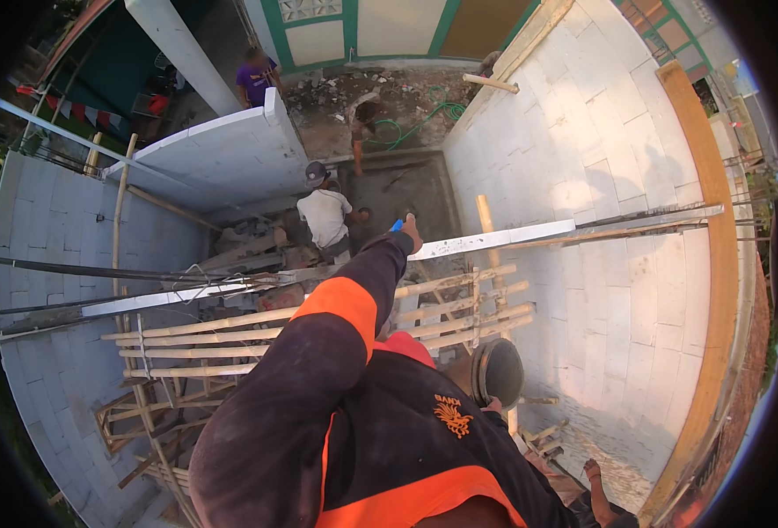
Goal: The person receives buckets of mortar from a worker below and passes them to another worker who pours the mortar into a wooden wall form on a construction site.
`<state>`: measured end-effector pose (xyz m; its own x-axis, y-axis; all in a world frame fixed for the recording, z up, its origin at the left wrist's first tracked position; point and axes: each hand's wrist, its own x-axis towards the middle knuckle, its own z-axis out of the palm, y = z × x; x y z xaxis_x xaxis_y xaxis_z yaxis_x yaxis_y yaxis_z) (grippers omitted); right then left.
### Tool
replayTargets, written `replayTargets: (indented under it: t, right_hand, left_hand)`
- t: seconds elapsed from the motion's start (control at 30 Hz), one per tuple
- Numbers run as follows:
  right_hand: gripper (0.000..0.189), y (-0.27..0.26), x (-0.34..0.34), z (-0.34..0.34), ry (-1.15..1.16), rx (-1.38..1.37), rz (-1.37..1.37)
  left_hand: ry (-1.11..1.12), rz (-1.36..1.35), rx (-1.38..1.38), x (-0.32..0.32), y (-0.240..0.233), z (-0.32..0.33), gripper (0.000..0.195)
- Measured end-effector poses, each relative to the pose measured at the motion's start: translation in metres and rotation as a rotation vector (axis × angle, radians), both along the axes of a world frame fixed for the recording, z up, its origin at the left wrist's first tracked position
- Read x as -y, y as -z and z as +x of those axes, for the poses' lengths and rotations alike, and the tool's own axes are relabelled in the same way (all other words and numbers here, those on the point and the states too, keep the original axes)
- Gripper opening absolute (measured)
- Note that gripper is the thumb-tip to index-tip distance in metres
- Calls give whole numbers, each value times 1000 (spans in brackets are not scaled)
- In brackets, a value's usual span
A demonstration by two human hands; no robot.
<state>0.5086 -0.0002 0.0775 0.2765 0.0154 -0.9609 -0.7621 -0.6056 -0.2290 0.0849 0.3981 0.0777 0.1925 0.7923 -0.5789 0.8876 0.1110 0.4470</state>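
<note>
My left hand point(413, 232) is stretched forward at the long pale beam point(494, 239); a small blue thing point(397, 225) shows beside it, and whether the fingers grip anything cannot be told. At my right side, my right hand point(493, 404) holds the rim of a round, dark, mortar-stained bucket point(502, 373), whose bottom contents are unclear. Bamboo poles point(197, 335) lashed into a platform lie below the beam. Beyond my left hand, far lower, is a grey wet-looking floor slab point(389, 191).
A person in a white shirt point(323, 214) and another bending person point(364, 115) work at the slab. A person in purple point(255, 78) stands behind a low wall. Pale block walls point(626, 132) flank me. A hose point(395, 135), rubble point(250, 244) and another person's arm point(598, 492) show.
</note>
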Motion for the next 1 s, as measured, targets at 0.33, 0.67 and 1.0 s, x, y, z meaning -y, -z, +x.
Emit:
replayTargets:
  t: [0.33, 0.67, 1.0]
  right_hand:
    - [29, -4, 29, 15, 37, 49, -24]
    - [29, 28, -5, 9, 3, -27, 0]
    - [33, 40, -62, -12, 35, -129, 52]
  left_hand:
    - [-204, -170, 175, 54, 9, -27, 60]
    - [-70, -320, -199, 383, 108, -256, 28]
    - [-1577, -421, 329, 406, 47, -260, 33]
